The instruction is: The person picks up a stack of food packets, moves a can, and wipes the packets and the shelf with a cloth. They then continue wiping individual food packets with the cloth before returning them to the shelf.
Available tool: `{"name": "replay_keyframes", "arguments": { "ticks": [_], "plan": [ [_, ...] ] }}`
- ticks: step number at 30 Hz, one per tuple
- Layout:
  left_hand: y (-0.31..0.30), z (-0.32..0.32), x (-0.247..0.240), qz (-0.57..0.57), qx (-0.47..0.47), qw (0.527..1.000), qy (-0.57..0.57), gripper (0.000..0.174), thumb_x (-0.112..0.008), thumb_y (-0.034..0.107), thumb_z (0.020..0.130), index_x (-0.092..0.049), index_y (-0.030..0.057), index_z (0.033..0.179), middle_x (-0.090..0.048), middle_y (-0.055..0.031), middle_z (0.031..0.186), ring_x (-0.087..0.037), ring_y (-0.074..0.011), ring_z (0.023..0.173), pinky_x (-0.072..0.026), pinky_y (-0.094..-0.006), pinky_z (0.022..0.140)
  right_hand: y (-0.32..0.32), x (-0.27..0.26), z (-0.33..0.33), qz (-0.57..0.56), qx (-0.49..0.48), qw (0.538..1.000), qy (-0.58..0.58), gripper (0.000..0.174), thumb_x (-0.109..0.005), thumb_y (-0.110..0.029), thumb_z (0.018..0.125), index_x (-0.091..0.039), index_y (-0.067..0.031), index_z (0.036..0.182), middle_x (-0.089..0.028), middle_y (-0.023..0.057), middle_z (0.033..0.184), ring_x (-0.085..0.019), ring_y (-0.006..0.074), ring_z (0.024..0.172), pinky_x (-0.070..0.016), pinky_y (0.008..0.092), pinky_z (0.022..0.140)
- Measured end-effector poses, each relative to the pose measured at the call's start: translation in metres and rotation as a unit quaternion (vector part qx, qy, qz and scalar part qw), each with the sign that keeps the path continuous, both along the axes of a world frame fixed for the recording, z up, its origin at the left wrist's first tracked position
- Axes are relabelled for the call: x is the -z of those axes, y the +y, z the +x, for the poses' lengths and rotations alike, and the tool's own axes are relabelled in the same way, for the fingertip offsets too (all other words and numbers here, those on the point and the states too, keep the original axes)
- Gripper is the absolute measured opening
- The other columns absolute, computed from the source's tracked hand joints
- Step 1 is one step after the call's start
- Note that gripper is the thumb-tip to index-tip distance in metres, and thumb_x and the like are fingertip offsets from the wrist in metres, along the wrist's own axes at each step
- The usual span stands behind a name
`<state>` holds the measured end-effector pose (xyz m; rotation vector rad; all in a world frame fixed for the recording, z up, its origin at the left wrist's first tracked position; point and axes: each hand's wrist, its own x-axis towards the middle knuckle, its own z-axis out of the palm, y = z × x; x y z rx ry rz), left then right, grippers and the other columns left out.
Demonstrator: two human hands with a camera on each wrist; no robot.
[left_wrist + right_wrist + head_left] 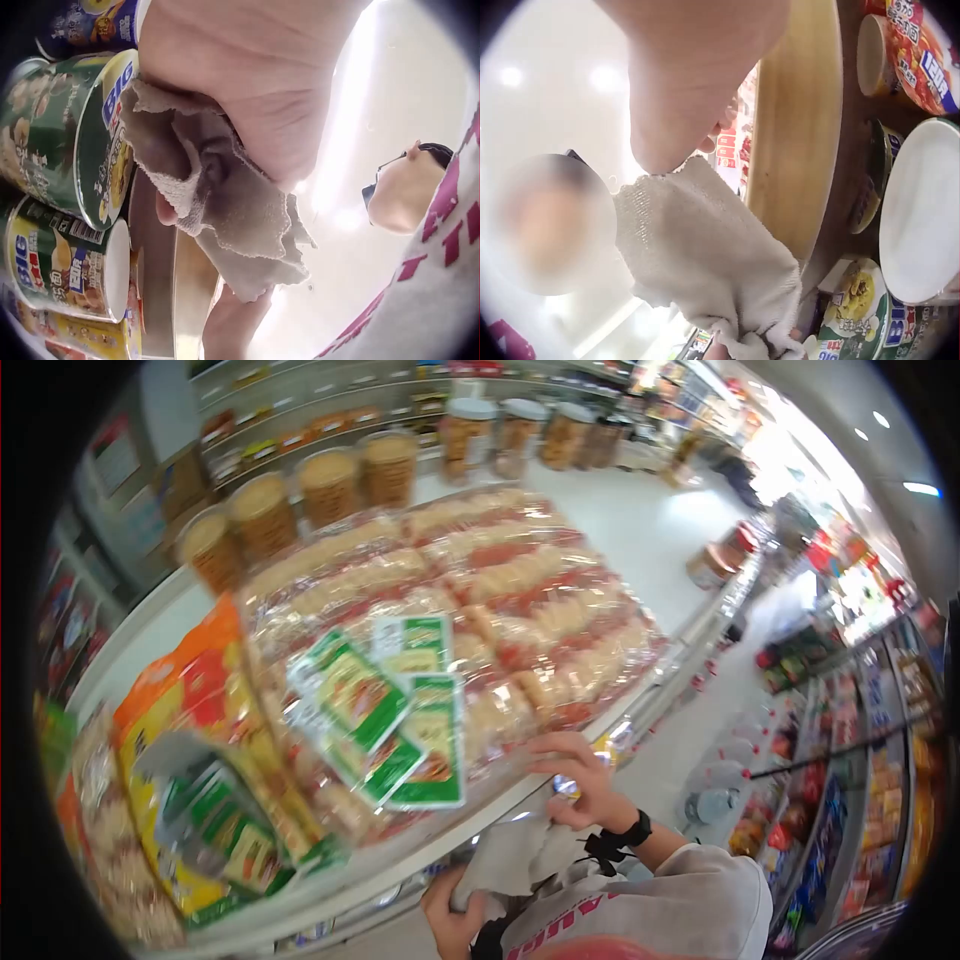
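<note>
A beige-grey cloth point(505, 860) hangs crumpled between both hands, in front of the counter's near edge. My left hand point(452, 912) grips its lower end; in the left wrist view the cloth point(247, 217) bunches in folds beneath the palm. My right hand point(600, 800), with a dark band at its wrist, holds the other end at the thumb, its fingers bent toward the counter edge. From the right wrist, the cloth point(705, 240) spreads down from the hand point(697, 82) toward the left fingertips at the bottom.
On the white counter point(640, 520) lie clear-wrapped packs point(520, 590), green-and-white sachets point(425, 740) and a yellow-orange bag point(190, 690). Tubs point(330, 485) and jars point(470, 435) line the back. Noodle cups point(67, 262) stand beneath the counter edge. Stocked shelves point(850, 790) run along the right.
</note>
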<state>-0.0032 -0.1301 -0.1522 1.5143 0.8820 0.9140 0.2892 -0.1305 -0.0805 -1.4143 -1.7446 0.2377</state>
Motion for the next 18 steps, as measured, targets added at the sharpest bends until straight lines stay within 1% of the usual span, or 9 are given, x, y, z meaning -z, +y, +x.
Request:
{"name": "replay_keyframes", "arguments": {
  "ticks": [2, 4, 7, 10, 11, 13, 16, 17, 18],
  "plan": [
    [-0.002, -0.009, -0.006, 0.008, -0.028, 1.0, -0.001, 0.038, -0.074, 0.002, 0.07, -0.069, -0.0028, 0.107, -0.071, -0.0199, 0.1, -0.07, -0.0335, 0.093, -0.0531, -0.0377, 0.087, 0.007, -0.001, -0.006, 0.006, 0.012, 1.0, -0.018, 0.045, -0.064, -0.019, 0.078, -0.062, -0.0026, 0.121, -0.058, 0.0188, 0.128, -0.054, 0.0373, 0.119, -0.0422, 0.0464, 0.102],
    [-0.003, -0.016, -0.018, 0.031, -0.036, 0.998, 0.027, 0.036, -0.074, 0.006, 0.076, -0.068, -0.003, 0.11, -0.071, -0.0195, 0.1, -0.07, -0.0332, 0.093, -0.0529, -0.0373, 0.086, 0.01, -0.004, -0.015, 0.018, 0.042, 0.998, -0.032, 0.043, -0.062, -0.019, 0.079, -0.062, -0.0006, 0.118, -0.059, 0.0195, 0.124, -0.054, 0.0376, 0.116, -0.0419, 0.0469, 0.101],
    [-0.014, -0.025, -0.007, -0.016, -0.049, 0.998, -0.023, 0.031, -0.072, 0.008, 0.08, -0.067, -0.0038, 0.108, -0.071, -0.0149, 0.098, -0.069, -0.0242, 0.09, -0.0527, -0.035, 0.083, 0.008, 0.001, -0.019, 0.044, 0.077, 0.995, -0.055, 0.039, -0.061, -0.019, 0.081, -0.063, 0.0019, 0.114, -0.06, 0.0209, 0.119, -0.055, 0.0368, 0.114, -0.0418, 0.0457, 0.101],
    [-0.015, -0.029, -0.012, 0.015, -0.057, 0.998, -0.026, 0.029, -0.071, 0.009, 0.086, -0.065, -0.0034, 0.112, -0.07, -0.0148, 0.097, -0.068, -0.0195, 0.088, -0.0528, -0.0334, 0.081, 0.009, -0.003, -0.02, 0.052, 0.08, 0.994, -0.053, 0.039, -0.06, -0.018, 0.083, -0.062, 0.0026, 0.115, -0.06, 0.0213, 0.12, -0.056, 0.0367, 0.114, -0.0417, 0.0453, 0.101],
    [-0.016, -0.037, -0.013, -0.011, -0.069, 0.997, -0.028, 0.03, -0.07, 0.01, 0.088, -0.065, -0.0033, 0.114, -0.07, -0.0154, 0.097, -0.067, -0.0193, 0.088, -0.0525, -0.0333, 0.081, 0.011, -0.009, -0.03, 0.06, 0.071, 0.993, -0.073, 0.033, -0.057, -0.015, 0.086, -0.062, 0.0027, 0.114, -0.06, 0.0213, 0.12, -0.057, 0.0365, 0.114, -0.0415, 0.0451, 0.102],
    [-0.029, -0.042, -0.016, -0.064, -0.092, 0.993, -0.031, 0.031, -0.068, 0.013, 0.092, -0.063, -0.0031, 0.118, -0.07, -0.0166, 0.098, -0.066, -0.0188, 0.088, -0.0519, -0.0333, 0.08, 0.002, -0.004, -0.026, 0.087, 0.07, 0.994, -0.02, 0.029, -0.054, -0.013, 0.09, -0.062, 0.0027, 0.113, -0.06, 0.0209, 0.121, -0.057, 0.0362, 0.115, -0.0412, 0.0451, 0.103],
    [-0.036, -0.054, -0.033, -0.194, -0.044, 0.98, 0.003, 0.027, -0.059, 0.016, 0.1, -0.06, -0.0038, 0.118, -0.065, -0.0079, 0.091, -0.058, -0.01, 0.083, -0.0503, -0.0312, 0.076, -0.019, -0.009, -0.035, 0.12, 0.071, 0.99, 0.009, 0.025, -0.049, -0.011, 0.095, -0.06, 0.003, 0.113, -0.06, 0.0203, 0.126, -0.057, 0.0349, 0.117, -0.0397, 0.045, 0.105],
    [-0.041, -0.047, -0.02, -0.047, -0.078, 0.995, -0.035, 0.03, -0.054, 0.023, 0.104, -0.059, -0.0042, 0.117, -0.062, -0.0038, 0.087, -0.053, -0.0086, 0.082, -0.0479, -0.0293, 0.074, -0.035, -0.014, -0.037, 0.118, 0.078, 0.99, 0.003, 0.026, -0.048, -0.012, 0.097, -0.059, 0.0035, 0.114, -0.059, 0.0201, 0.126, -0.056, 0.0347, 0.119, -0.039, 0.0448, 0.106],
    [-0.047, -0.042, -0.024, -0.058, -0.08, 0.995, -0.033, 0.032, -0.054, 0.027, 0.105, -0.06, -0.0041, 0.113, -0.058, -0.0013, 0.081, -0.048, -0.0076, 0.081, -0.0453, -0.0286, 0.071, -0.053, -0.02, -0.037, 0.118, 0.097, 0.988, -0.004, 0.027, -0.046, -0.012, 0.098, -0.058, 0.004, 0.116, -0.059, 0.02, 0.127, -0.055, 0.0344, 0.121, -0.0382, 0.0446, 0.108]
  ]
}}
